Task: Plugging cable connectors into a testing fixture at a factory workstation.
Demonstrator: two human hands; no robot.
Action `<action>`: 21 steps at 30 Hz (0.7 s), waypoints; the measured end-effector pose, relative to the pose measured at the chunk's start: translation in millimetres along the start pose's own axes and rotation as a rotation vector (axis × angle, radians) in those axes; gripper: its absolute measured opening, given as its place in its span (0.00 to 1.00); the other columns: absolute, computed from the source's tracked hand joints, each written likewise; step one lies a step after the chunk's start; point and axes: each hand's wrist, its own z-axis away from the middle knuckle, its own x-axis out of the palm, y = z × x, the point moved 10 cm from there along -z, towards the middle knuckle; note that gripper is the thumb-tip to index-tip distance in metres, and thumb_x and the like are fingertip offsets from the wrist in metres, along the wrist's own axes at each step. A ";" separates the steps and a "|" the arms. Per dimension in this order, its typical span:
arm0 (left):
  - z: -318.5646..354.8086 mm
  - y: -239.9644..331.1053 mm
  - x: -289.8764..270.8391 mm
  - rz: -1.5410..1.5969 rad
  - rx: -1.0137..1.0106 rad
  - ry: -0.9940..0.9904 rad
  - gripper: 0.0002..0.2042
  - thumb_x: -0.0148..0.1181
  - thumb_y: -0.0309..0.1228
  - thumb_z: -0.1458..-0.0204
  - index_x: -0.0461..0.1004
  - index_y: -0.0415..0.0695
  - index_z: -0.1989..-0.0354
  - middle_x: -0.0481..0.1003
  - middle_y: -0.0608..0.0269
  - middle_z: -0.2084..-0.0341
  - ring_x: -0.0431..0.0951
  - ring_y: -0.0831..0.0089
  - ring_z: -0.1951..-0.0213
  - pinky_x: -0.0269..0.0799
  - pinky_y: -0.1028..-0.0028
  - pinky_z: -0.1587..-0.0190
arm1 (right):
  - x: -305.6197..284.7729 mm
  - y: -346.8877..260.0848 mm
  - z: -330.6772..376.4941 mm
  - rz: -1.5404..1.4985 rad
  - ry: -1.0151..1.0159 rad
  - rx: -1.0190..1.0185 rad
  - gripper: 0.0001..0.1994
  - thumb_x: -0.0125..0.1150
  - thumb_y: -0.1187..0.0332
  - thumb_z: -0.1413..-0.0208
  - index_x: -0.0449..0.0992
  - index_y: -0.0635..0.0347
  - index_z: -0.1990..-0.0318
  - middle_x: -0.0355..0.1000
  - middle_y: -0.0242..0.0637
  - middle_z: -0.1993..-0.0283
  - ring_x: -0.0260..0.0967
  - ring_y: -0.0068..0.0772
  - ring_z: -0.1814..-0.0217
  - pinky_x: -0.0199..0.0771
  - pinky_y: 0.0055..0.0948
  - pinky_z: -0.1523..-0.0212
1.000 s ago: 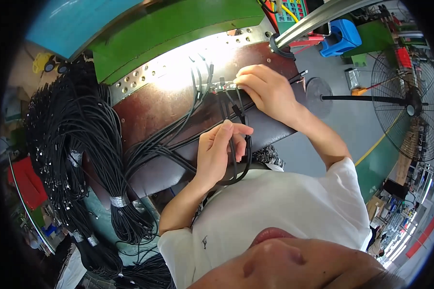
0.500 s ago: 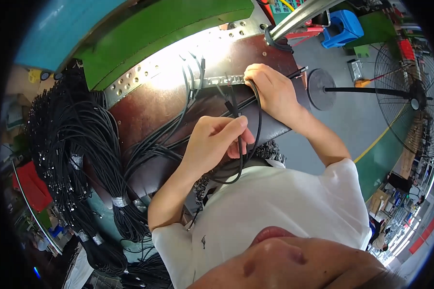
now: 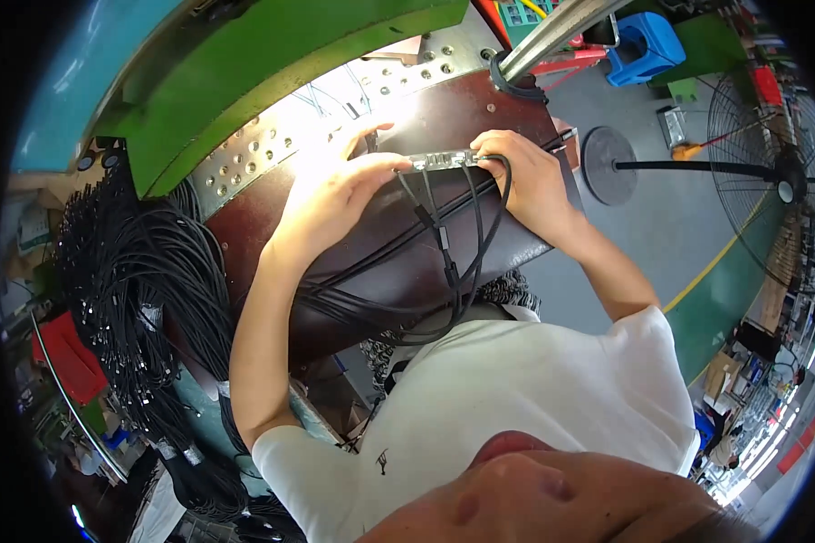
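Observation:
A narrow slotted metal strip [image 3: 439,162] lies between my hands over the dark red-brown bench top. My left hand [image 3: 335,185] has its thumb on the strip's left end, its forefinger stretched apart above; the other fingers are partly hidden and washed out by glare. At the right end, my right hand [image 3: 527,176] pinches the strip together with the end of a black cable [image 3: 503,204], which loops down towards me. Several thin leads run from the strip, and one carries a dark connector [image 3: 443,238]. More black cables [image 3: 353,303] trail leftwards.
A thick bundle of black cables [image 3: 177,262] hangs on the left. Behind the bench edge stand a perforated metal plate [image 3: 254,149] and a green machine beam [image 3: 272,81]. A metal post [image 3: 552,41] rises at the far right; a fan [image 3: 785,185] and blue stool [image 3: 645,50] stand beyond.
My left hand has let go of the cable near my body and moved up and left to the strip's left end. The right hand stays at the other end, shifted slightly right.

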 end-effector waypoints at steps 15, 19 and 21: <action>26.3 -106.0 -59.8 0.651 -0.416 0.657 0.16 0.48 0.31 0.39 0.68 0.32 0.48 0.72 0.52 0.51 0.75 0.65 0.53 0.68 0.72 0.48 | 5.1 -5.1 -13.7 0.027 -0.127 -0.223 0.12 0.59 0.81 0.56 0.68 0.59 0.63 0.71 0.37 0.61 0.71 0.42 0.57 0.72 0.36 0.55; -39.0 -114.0 -8.7 1.545 -0.359 0.345 0.20 0.39 0.38 0.35 0.63 0.30 0.47 0.68 0.42 0.46 0.72 0.57 0.47 0.69 0.62 0.45 | 12.5 14.1 -39.9 -0.194 -0.490 -0.063 0.10 0.56 0.78 0.51 0.70 0.62 0.60 0.72 0.37 0.58 0.70 0.37 0.52 0.69 0.32 0.49; -41.4 -114.6 12.5 1.715 -0.281 0.252 0.19 0.39 0.38 0.35 0.64 0.31 0.50 0.69 0.52 0.58 0.71 0.65 0.58 0.70 0.67 0.54 | 26.0 11.0 -58.7 -0.346 -0.705 0.075 0.13 0.53 0.77 0.48 0.72 0.64 0.53 0.72 0.37 0.52 0.69 0.31 0.48 0.66 0.28 0.45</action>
